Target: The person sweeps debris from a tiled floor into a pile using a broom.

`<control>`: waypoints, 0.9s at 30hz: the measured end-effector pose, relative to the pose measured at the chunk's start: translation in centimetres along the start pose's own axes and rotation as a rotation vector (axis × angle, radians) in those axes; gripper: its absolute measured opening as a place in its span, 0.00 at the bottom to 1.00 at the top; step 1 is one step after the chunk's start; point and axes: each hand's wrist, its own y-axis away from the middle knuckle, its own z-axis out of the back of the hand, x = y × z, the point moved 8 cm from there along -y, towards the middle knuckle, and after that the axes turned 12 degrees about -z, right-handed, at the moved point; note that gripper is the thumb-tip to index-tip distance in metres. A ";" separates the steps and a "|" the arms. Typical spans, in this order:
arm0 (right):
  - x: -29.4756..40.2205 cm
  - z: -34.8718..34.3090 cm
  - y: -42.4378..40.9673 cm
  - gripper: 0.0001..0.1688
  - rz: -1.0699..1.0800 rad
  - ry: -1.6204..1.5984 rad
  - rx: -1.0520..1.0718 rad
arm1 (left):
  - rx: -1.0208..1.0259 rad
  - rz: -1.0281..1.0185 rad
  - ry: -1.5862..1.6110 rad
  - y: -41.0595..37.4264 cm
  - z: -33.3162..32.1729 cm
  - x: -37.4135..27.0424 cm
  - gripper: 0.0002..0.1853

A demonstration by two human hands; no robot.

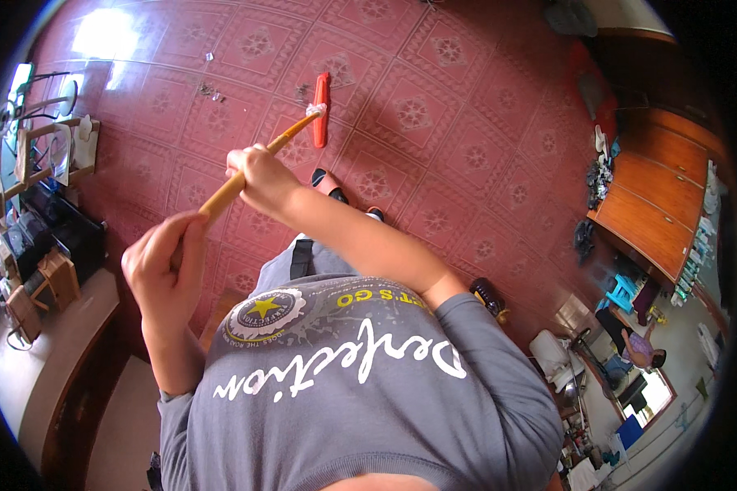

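Note:
My left hand (166,258) is closed around the upper end of a long yellowish wooden handle (222,197). Farther down the same handle, my right hand (267,175) grips it with curled fingers. The handle slants away to a long red head (321,126), of a broom or squeegee, resting on the red patterned tile floor (411,113). Whitish plastic-like wrapping (315,109) surrounds the joint. Small dark debris (303,92) lies just left of the head, and more debris (209,91) with pale scraps is farther left. The head's underside is hidden.
My feet (328,183) are just behind the red head. At left are a wooden-framed item (58,150) and black boxes (61,227). At right stand a wooden cabinet (648,202) and a blue stool (622,293); another person (639,348) is beyond. A dark bottle-like object (486,294) stands nearby.

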 end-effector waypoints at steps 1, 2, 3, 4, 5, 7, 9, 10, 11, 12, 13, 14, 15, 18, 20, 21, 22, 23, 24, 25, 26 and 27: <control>0.5 0.0 1.0 0.04 0.013 0.008 0.002 | -0.009 -0.001 0.002 0.8 0.6 -0.4 0.03; 0.8 0.1 1.9 0.04 0.025 0.016 0.001 | -0.008 -0.006 0.029 1.4 0.9 -0.6 0.03; 0.9 0.1 2.9 0.04 0.046 0.055 0.006 | -0.014 -0.006 0.056 2.3 1.1 -0.6 0.04; 0.7 0.4 4.0 0.04 0.066 0.094 0.008 | -0.016 -0.008 0.085 3.0 1.1 -0.8 0.04; 0.1 0.8 5.0 0.05 0.083 0.132 0.007 | 0.068 0.075 0.128 3.5 0.3 -0.5 0.05; -2.6 1.5 6.9 0.05 0.073 0.220 0.033 | 0.071 0.148 0.288 5.0 -2.3 -0.4 0.06; -7.1 3.4 9.2 0.05 -0.042 0.307 -0.028 | 0.238 0.214 0.331 5.7 -6.9 -0.5 0.07; -9.8 4.0 10.1 0.04 -0.087 0.335 -0.022 | 0.268 0.219 0.402 6.2 -9.4 -0.7 0.08; -14.1 4.3 11.1 0.04 -0.134 0.332 -0.056 | 0.298 0.222 0.474 6.8 -12.2 -0.9 0.09; -18.4 4.8 12.2 0.04 -0.187 0.325 -0.100 | 0.379 0.216 0.488 7.5 -15.4 -1.0 0.10; -19.0 6.3 13.6 0.03 -0.223 0.290 -0.131 | 0.453 0.223 0.501 8.4 -18.4 -1.0 0.11; -19.4 7.9 15.0 0.05 -0.255 0.254 -0.160 | 0.480 0.161 0.470 8.7 -20.3 -2.0 0.11; -24.0 7.7 16.5 0.05 -0.261 0.304 -0.172 | 0.525 0.078 0.439 8.8 -22.0 -3.4 0.12; -26.6 8.5 18.8 0.03 -0.338 0.331 -0.153 | 0.606 0.041 0.364 10.4 -25.2 -4.8 0.12; -27.1 7.2 19.1 0.02 -0.397 0.323 -0.111 | 0.577 0.073 0.314 11.0 -24.5 -4.7 0.11; -29.5 5.2 19.0 0.02 -0.523 0.048 -0.030 | 0.566 0.081 0.287 11.2 -23.8 -4.7 0.11; -23.6 6.1 18.2 0.03 -0.425 0.165 -0.084 | 0.468 0.106 0.268 11.3 -22.3 -4.0 0.10; -22.6 5.9 17.6 0.04 -0.460 0.013 -0.111 | 0.391 0.075 0.218 10.9 -20.6 -4.2 0.09; -21.0 5.4 17.0 0.05 -0.308 0.130 -0.226 | 0.398 0.175 0.215 9.9 -18.3 -4.8 0.08; -17.5 5.6 16.5 0.07 -0.227 0.082 -0.255 | 0.351 0.166 0.127 9.4 -16.1 -5.0 0.07; -14.3 5.8 16.1 0.07 -0.253 0.035 -0.198 | 0.254 0.154 0.133 9.0 -13.7 -5.8 0.07; -14.0 4.5 15.2 0.06 -0.186 0.014 -0.171 | 0.220 0.150 0.088 8.6 -12.1 -6.7 0.06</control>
